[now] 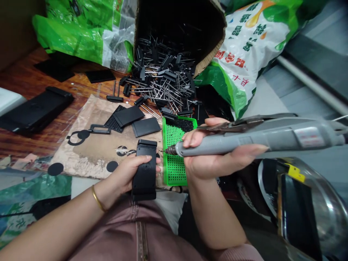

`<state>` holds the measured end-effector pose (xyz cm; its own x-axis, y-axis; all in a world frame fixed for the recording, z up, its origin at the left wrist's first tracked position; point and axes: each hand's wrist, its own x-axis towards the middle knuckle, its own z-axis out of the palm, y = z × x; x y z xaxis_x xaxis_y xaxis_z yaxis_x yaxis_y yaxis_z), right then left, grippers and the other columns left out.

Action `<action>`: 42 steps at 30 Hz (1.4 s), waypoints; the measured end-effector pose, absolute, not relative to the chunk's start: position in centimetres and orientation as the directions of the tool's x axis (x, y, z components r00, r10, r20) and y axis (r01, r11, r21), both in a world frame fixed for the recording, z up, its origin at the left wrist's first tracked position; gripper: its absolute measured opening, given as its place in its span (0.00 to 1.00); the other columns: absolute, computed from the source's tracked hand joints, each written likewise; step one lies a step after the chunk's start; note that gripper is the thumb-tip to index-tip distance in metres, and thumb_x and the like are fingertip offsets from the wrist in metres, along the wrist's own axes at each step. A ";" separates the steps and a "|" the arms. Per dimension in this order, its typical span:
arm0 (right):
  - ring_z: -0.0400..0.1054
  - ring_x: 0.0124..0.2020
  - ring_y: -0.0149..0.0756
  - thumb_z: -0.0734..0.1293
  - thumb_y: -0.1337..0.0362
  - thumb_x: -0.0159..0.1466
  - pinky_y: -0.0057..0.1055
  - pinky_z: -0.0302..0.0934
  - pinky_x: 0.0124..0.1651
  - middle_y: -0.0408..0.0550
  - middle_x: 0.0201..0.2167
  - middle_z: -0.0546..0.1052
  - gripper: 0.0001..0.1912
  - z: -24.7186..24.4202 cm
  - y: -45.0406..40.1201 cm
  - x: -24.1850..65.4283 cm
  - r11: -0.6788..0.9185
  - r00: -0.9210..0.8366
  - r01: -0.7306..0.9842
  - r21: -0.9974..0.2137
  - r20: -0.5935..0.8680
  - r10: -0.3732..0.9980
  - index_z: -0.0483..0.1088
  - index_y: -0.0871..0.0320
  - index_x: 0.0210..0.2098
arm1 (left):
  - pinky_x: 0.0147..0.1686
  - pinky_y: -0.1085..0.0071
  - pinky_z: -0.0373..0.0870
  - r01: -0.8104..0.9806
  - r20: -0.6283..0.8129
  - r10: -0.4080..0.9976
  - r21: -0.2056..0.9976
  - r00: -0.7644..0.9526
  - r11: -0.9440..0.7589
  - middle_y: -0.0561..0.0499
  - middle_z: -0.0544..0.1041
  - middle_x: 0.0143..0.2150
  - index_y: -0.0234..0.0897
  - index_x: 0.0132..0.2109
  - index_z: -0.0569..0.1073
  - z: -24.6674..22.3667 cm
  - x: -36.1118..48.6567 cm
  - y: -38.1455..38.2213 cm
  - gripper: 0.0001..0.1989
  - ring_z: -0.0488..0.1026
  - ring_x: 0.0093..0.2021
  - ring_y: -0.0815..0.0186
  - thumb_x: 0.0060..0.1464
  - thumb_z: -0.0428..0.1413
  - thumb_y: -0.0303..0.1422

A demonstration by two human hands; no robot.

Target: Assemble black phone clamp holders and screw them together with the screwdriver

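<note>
Head view: the left hand (pixel 127 174) has its grip clamped on a black plastic bracket (pixel 144 177), whose long axis runs away from the wearer. The right hand (pixel 206 156) has its grip closed around a grey rotary tool (pixel 244 139), lying crosswise, with its steel bit (pixel 170 149) pointing left, just beside the bracket's right edge; contact cannot be confirmed. The bracket sits just left of a green perforated tray (pixel 164 145), which holds black granules (pixel 182 125) at its far end. Beyond, a torn cardboard box (pixel 217 40) opens onto a heap of black-headed steel pins (pixel 163 81) on the wooden desk (pixel 27 137), beside a sheet of brown paper (pixel 95 152).
</note>
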<state>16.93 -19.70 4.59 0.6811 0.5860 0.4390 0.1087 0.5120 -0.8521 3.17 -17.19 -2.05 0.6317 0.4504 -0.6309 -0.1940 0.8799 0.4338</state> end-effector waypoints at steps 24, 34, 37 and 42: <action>0.58 0.13 0.31 0.49 0.38 0.60 0.30 0.54 0.15 0.37 0.14 0.63 0.27 3.4 -19.0 15.7 0.506 0.549 0.098 -0.857 0.471 0.691 0.67 0.48 0.35 | 0.27 0.72 0.72 -0.131 -0.606 0.426 0.470 0.671 0.873 0.40 0.80 0.28 0.26 0.35 0.79 -3.0 3.1 -17.3 0.10 0.76 0.25 0.63 0.47 0.59 0.30; 0.58 0.12 0.31 0.53 0.37 0.57 0.30 0.55 0.15 0.37 0.13 0.63 0.26 3.9 -18.8 15.8 0.480 0.577 0.074 -0.874 0.430 0.694 0.69 0.49 0.32 | 0.32 0.67 0.73 -0.140 -0.573 0.429 0.479 0.698 0.867 0.40 0.80 0.30 0.25 0.37 0.78 -3.3 3.2 -17.4 0.12 0.77 0.28 0.61 0.47 0.59 0.30; 0.57 0.11 0.31 0.54 0.37 0.57 0.29 0.54 0.14 0.37 0.12 0.63 0.26 3.9 -18.7 15.9 0.481 0.591 0.042 -0.876 0.410 0.695 0.69 0.50 0.31 | 0.30 0.68 0.73 -0.127 -0.591 0.419 0.470 0.689 0.873 0.40 0.80 0.30 0.25 0.37 0.79 -3.2 3.2 -17.4 0.11 0.77 0.27 0.61 0.48 0.58 0.30; 0.58 0.12 0.31 0.52 0.37 0.58 0.29 0.54 0.14 0.37 0.12 0.63 0.27 3.5 -18.6 15.9 0.489 0.576 0.079 -0.869 0.440 0.689 0.68 0.50 0.32 | 0.27 0.70 0.72 -0.121 -0.607 0.405 0.453 0.684 0.883 0.39 0.80 0.28 0.25 0.35 0.79 -3.0 3.2 -17.3 0.10 0.76 0.25 0.62 0.47 0.58 0.29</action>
<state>15.87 -18.64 3.54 0.5756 0.6892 0.4401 0.0793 0.4886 -0.8689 3.16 -17.29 -2.96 0.6835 0.4049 -0.6073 -0.1209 0.8834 0.4528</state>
